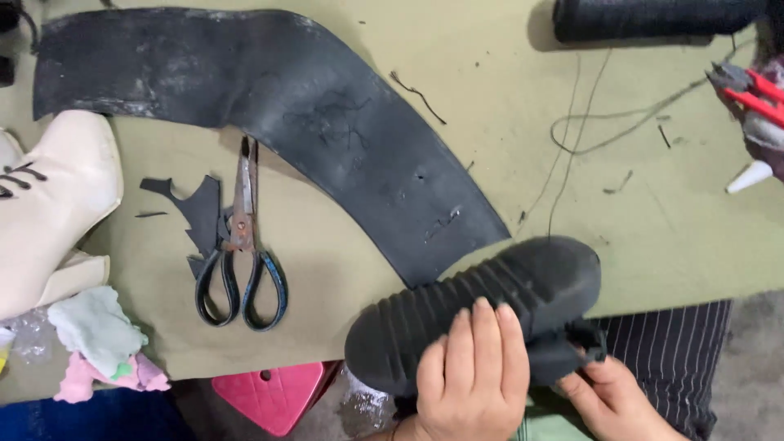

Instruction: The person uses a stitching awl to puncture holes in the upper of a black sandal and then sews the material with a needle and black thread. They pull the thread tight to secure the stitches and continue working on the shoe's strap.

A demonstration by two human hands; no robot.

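1. Left hand (pixel 472 377) lies closed over the ridged sole of a black shoe (pixel 482 306), which is held at the near edge of the worktop (pixel 670 237); right hand (pixel 611 398) pinches its heel.
2. Rubber sheet (pixel 327 122) curves across the worktop, well above.
3. White boot (pixel 53 204) sits far left.
4. Scissors (pixel 242 245) lie shut beside black scraps (pixel 198 214).

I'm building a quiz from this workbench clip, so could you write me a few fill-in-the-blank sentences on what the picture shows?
1. Both hands grip a black shoe turned with its ribbed ____ upward.
2. The left hand lies across the sole, while the right hand grips its ____ end.
3. The scissors lie shut beside a large curved sheet of black ____.

Missing words: sole; heel; rubber
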